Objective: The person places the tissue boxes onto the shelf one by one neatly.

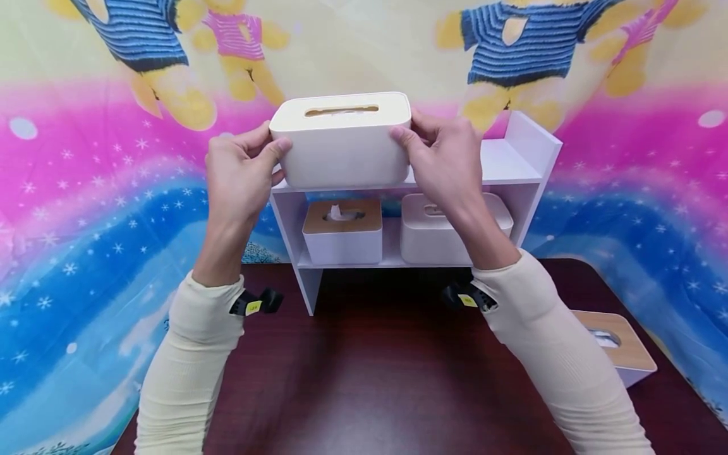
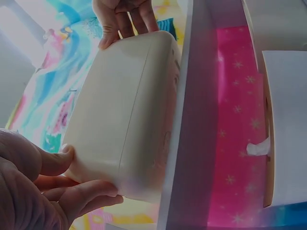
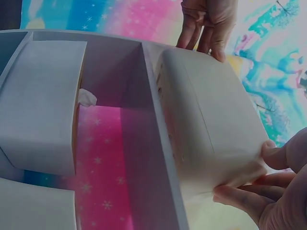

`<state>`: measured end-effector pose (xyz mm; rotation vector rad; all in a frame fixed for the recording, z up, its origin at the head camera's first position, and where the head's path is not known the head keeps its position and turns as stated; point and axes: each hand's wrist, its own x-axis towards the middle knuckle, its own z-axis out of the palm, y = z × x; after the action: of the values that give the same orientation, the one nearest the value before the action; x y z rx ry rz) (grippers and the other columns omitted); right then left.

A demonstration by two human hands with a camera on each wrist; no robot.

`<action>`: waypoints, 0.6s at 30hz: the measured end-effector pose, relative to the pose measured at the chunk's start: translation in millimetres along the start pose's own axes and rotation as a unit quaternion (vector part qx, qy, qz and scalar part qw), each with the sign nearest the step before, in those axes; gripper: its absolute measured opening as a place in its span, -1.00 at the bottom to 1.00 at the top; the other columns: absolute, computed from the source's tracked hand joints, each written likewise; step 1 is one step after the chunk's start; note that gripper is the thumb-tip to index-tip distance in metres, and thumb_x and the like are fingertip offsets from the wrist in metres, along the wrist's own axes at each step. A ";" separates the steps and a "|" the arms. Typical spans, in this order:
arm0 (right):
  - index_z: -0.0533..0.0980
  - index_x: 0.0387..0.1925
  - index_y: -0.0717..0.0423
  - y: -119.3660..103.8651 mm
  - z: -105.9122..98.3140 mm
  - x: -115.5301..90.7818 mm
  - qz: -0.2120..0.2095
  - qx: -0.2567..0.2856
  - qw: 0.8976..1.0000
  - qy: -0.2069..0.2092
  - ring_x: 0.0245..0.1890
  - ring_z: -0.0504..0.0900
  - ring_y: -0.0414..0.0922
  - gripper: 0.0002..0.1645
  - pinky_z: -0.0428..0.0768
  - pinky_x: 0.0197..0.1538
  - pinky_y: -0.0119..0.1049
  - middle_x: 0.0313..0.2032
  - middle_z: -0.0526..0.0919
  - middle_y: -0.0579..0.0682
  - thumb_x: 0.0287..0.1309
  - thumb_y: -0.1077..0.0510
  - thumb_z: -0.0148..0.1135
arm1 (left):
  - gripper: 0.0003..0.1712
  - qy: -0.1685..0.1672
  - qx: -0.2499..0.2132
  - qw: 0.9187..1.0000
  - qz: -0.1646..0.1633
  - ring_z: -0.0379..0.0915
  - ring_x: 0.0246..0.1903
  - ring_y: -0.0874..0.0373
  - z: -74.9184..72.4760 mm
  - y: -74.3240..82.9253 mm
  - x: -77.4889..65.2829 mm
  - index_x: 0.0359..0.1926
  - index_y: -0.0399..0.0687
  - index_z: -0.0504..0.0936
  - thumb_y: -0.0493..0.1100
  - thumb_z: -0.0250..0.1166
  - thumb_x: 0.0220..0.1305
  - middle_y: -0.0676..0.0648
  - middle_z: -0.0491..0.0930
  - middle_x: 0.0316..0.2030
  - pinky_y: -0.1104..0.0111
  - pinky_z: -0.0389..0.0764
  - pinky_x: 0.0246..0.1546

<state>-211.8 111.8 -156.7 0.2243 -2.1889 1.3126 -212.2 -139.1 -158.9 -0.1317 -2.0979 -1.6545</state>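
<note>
Both hands hold a cream tissue box (image 1: pixel 344 155) with a slotted lid by its two ends, over the front of the white shelf unit's top board (image 1: pixel 509 161). The left hand (image 1: pixel 239 167) grips the left end, its thumb on the front face. At the opposite end, the right hand (image 1: pixel 446 158) grips with its thumb likewise in front. In the left wrist view the box (image 2: pixel 105 105) shows its underside and a side, close to the shelf edge. Whether it touches the board, I cannot tell.
On the lower shelf stand a white tissue box (image 1: pixel 343 246) with a wooden lid and, to its right, another cream tissue box (image 1: pixel 432 243). A wood-lidded tissue box (image 1: pixel 634 351) sits at the right of the dark table (image 1: pixel 364 392). A patterned cloth (image 1: pixel 102 253) hangs behind.
</note>
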 end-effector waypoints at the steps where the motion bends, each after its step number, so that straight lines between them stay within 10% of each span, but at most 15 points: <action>1: 0.64 0.32 -0.13 1.0 2.0 1.6 0.003 0.004 1.000 0.002 -0.30 0.72 -0.27 -0.51 0.60 -0.24 -0.49 0.05 0.84 0.02 0.41 -0.01 0.45 | -0.42 0.001 -0.002 1.000 -0.001 0.70 0.26 0.02 0.4 -1.1 1.5 0.39 0.19 0.60 -0.09 0.47 0.38 -0.07 0.69 0.32 0.14 0.76 0.05; 8: 0.69 0.25 -0.15 7.2 11.9 8.4 0.013 0.008 1.000 0.009 -0.42 0.73 -0.33 -0.54 0.63 -0.25 -0.49 -0.02 0.87 0.01 0.36 -0.04 0.50 | -0.44 0.016 -0.003 1.000 -0.001 0.70 0.24 0.00 1.6 -9.9 9.9 0.38 0.11 0.61 -0.12 0.47 0.39 -0.12 0.70 0.30 0.17 0.76 0.04; 18: 0.68 0.27 -0.18 10.1 12.3 14.4 0.014 -0.025 1.000 0.001 -0.08 0.86 -0.23 -0.50 0.72 -0.03 -0.41 0.04 0.84 -0.02 0.36 -0.14 0.49 | -0.42 0.040 0.050 0.998 0.003 0.72 0.23 0.06 7.2 -12.5 14.1 0.41 0.11 0.58 -0.08 0.46 0.42 -0.09 0.70 0.29 0.27 0.80 0.02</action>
<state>-232.6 108.5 -160.8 0.1730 -2.2272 1.2716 -231.2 -138.6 -165.5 -0.0403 -2.1133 -1.5220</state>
